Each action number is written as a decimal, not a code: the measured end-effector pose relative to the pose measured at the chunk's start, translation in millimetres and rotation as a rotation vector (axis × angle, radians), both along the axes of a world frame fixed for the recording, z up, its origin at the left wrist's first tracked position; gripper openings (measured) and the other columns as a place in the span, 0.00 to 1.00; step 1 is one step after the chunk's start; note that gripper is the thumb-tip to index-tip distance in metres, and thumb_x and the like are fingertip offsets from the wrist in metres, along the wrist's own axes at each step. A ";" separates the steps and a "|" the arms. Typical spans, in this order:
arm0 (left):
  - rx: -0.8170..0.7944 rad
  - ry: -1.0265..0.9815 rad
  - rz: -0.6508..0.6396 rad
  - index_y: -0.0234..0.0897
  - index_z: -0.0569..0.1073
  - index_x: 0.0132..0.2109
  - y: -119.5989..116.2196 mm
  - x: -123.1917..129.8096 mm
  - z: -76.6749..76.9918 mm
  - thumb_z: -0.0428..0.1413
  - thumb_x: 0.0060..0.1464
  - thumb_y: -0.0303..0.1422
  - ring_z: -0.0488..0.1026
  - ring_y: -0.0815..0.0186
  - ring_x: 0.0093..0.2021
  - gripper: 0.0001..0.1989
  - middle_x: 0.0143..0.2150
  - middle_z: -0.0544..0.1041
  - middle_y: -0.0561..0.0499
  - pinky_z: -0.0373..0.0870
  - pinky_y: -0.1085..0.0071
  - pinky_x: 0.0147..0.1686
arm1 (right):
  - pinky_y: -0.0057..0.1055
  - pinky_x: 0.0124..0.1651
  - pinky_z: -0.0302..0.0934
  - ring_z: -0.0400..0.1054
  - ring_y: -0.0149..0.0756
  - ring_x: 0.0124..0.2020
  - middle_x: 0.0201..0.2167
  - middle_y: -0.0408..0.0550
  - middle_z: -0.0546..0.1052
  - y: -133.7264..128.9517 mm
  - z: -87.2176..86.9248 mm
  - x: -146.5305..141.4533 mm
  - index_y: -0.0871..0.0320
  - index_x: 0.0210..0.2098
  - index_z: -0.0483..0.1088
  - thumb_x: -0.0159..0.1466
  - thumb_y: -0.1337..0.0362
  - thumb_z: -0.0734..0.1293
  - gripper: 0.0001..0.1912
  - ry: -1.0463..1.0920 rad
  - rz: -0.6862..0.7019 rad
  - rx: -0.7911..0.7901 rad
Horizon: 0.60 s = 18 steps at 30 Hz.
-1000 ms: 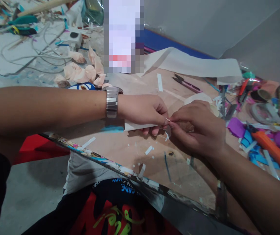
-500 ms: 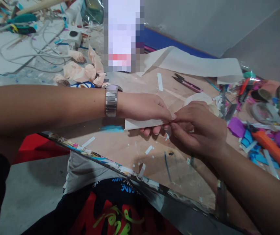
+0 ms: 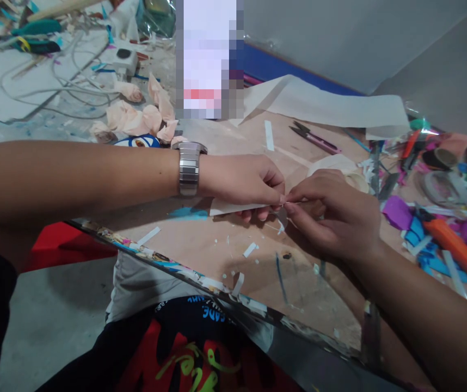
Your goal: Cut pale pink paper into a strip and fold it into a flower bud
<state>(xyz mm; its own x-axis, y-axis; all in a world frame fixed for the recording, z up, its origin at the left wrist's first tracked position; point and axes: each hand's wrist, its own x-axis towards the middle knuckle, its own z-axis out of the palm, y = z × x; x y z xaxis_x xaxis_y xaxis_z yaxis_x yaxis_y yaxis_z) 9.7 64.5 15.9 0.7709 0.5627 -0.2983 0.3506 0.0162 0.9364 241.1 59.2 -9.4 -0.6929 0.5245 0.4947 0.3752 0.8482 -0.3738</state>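
My left hand (image 3: 245,179), with a metal watch (image 3: 189,169) at the wrist, is closed on a strip of white paper (image 3: 227,207). Its left end sticks out below the palm, and the curled fingers hide most of the rest. Against the left thumb tip, my right hand (image 3: 335,215) pinches with thumb and forefinger. A thin pale line shows at that pinch; what it belongs to I cannot make out. Both hands are just above the wooden board (image 3: 225,277).
Thread snips (image 3: 315,137) and a long white paper strip (image 3: 331,106) lie behind my hands. Peach paper scraps (image 3: 135,117), a charger (image 3: 125,60) and green-handled pliers (image 3: 35,35) are at left. An orange cutter (image 3: 460,250) and tape roll (image 3: 441,188) sit right among scraps.
My fingertips have shifted slightly at the pinch, and less of the paper strip shows below my left hand. The whole view has moved a little.
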 end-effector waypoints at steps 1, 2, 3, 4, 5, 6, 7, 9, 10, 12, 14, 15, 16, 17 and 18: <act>0.009 0.004 0.006 0.36 0.80 0.36 -0.2 0.0 0.8 0.52 0.62 0.32 0.74 0.72 0.26 0.13 0.32 0.81 0.48 0.70 0.72 0.32 | 0.41 0.41 0.63 0.72 0.35 0.32 0.31 0.43 0.78 0.6 -0.6 0.2 0.52 0.40 0.72 0.67 0.63 0.71 0.04 0.008 0.012 0.005; 0.019 0.006 0.012 0.36 0.80 0.36 -0.3 -0.1 1.3 0.52 0.61 0.32 0.74 0.72 0.26 0.12 0.32 0.81 0.48 0.70 0.72 0.32 | 0.40 0.41 0.62 0.71 0.34 0.32 0.31 0.43 0.77 1.1 -1.2 0.4 0.53 0.40 0.72 0.67 0.63 0.71 0.04 0.017 0.026 0.012; 0.029 0.007 0.018 0.36 0.79 0.35 -0.3 -0.2 1.6 0.52 0.61 0.31 0.74 0.72 0.26 0.11 0.32 0.81 0.48 0.70 0.72 0.32 | 0.40 0.41 0.62 0.71 0.34 0.32 0.31 0.43 0.77 1.5 -1.7 0.5 0.53 0.40 0.72 0.67 0.64 0.72 0.04 0.023 0.034 0.013; 0.039 0.008 0.023 0.36 0.79 0.34 -0.3 -0.2 1.7 0.53 0.60 0.30 0.74 0.72 0.27 0.11 0.32 0.81 0.48 0.69 0.73 0.32 | 0.40 0.41 0.62 0.71 0.34 0.32 0.31 0.43 0.77 1.7 -2.0 0.5 0.53 0.40 0.72 0.67 0.64 0.72 0.04 0.024 0.035 0.006; 0.046 0.010 0.028 0.36 0.78 0.33 -0.2 -0.1 1.8 0.53 0.59 0.30 0.74 0.72 0.27 0.10 0.32 0.81 0.49 0.69 0.73 0.31 | 0.40 0.42 0.62 0.72 0.35 0.33 0.31 0.43 0.77 1.8 -2.2 0.4 0.53 0.40 0.72 0.67 0.65 0.72 0.04 0.020 0.027 -0.005; 0.050 0.014 0.033 0.36 0.77 0.33 -0.2 0.1 1.9 0.53 0.59 0.29 0.74 0.72 0.27 0.09 0.32 0.81 0.49 0.69 0.74 0.31 | 0.40 0.42 0.62 0.72 0.35 0.33 0.31 0.43 0.77 1.8 -2.3 0.2 0.52 0.40 0.72 0.67 0.65 0.71 0.04 0.021 0.022 -0.014; 0.048 0.017 0.039 0.35 0.77 0.32 -0.2 0.4 2.0 0.53 0.58 0.28 0.74 0.72 0.27 0.09 0.32 0.81 0.49 0.68 0.74 0.30 | 0.40 0.42 0.62 0.72 0.35 0.33 0.31 0.43 0.77 1.6 -2.2 0.0 0.52 0.40 0.72 0.66 0.66 0.72 0.05 0.027 0.026 -0.016; 0.033 0.017 0.050 0.35 0.76 0.31 -0.4 1.2 1.8 0.53 0.58 0.28 0.75 0.72 0.27 0.09 0.31 0.81 0.49 0.69 0.74 0.30 | 0.39 0.41 0.61 0.72 0.34 0.32 0.31 0.42 0.77 1.0 -2.0 -0.5 0.53 0.40 0.71 0.66 0.66 0.72 0.06 0.039 0.031 -0.013; 0.024 0.012 0.053 0.35 0.76 0.31 -0.5 1.6 1.5 0.53 0.59 0.29 0.75 0.72 0.27 0.10 0.31 0.81 0.48 0.69 0.73 0.30 | 0.38 0.40 0.61 0.72 0.33 0.32 0.31 0.42 0.77 0.6 -1.9 -0.6 0.53 0.40 0.71 0.65 0.66 0.73 0.06 0.042 0.032 -0.010; 0.013 -0.010 0.047 0.35 0.76 0.31 -0.6 2.1 0.2 0.52 0.60 0.30 0.75 0.72 0.27 0.11 0.31 0.81 0.48 0.70 0.74 0.31 | 0.38 0.40 0.61 0.72 0.33 0.32 0.31 0.42 0.77 -0.2 -1.8 -0.7 0.53 0.39 0.71 0.66 0.66 0.72 0.06 0.033 0.011 -0.026; 0.007 -0.032 0.038 0.35 0.76 0.31 -0.4 2.1 -1.6 0.52 0.60 0.31 0.75 0.72 0.27 0.11 0.31 0.81 0.48 0.70 0.74 0.31 | 0.39 0.40 0.61 0.72 0.34 0.32 0.31 0.43 0.77 -0.7 -2.2 -0.3 0.52 0.39 0.71 0.66 0.66 0.72 0.05 0.026 -0.006 -0.044; 0.004 -0.041 0.037 0.35 0.76 0.32 -0.2 1.9 -2.4 0.52 0.59 0.31 0.75 0.72 0.27 0.11 0.31 0.81 0.47 0.69 0.74 0.31 | 0.39 0.40 0.61 0.72 0.34 0.32 0.31 0.43 0.77 -0.7 -2.5 0.0 0.53 0.39 0.72 0.66 0.66 0.72 0.05 0.032 -0.002 -0.044; -0.002 -0.049 0.037 0.35 0.77 0.32 0.0 1.6 -3.1 0.53 0.59 0.31 0.74 0.72 0.27 0.10 0.30 0.81 0.47 0.69 0.74 0.31 | 0.38 0.40 0.61 0.71 0.33 0.32 0.31 0.43 0.77 -0.6 -2.9 0.3 0.53 0.39 0.72 0.65 0.66 0.73 0.06 0.037 0.004 -0.040; -0.014 -0.053 0.040 0.35 0.77 0.33 0.1 1.2 -3.6 0.54 0.58 0.31 0.74 0.72 0.27 0.09 0.30 0.80 0.48 0.69 0.73 0.31 | 0.38 0.39 0.61 0.71 0.33 0.32 0.31 0.43 0.77 -0.3 -3.4 0.6 0.54 0.40 0.72 0.65 0.66 0.73 0.06 0.036 0.009 -0.038; -0.032 -0.052 0.043 0.34 0.78 0.34 0.3 0.8 -3.7 0.55 0.57 0.31 0.74 0.72 0.27 0.08 0.30 0.80 0.48 0.69 0.73 0.32 | 0.37 0.39 0.61 0.71 0.32 0.32 0.31 0.43 0.77 0.1 -3.8 0.9 0.54 0.40 0.72 0.65 0.67 0.73 0.07 0.034 0.012 -0.039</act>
<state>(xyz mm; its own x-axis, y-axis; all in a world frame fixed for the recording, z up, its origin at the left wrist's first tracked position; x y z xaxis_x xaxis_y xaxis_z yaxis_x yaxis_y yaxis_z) 10.5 64.8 12.2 0.7615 0.5862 -0.2765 0.2997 0.0598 0.9522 241.9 59.3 -13.1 -0.6826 0.5355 0.4973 0.3519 0.8372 -0.4186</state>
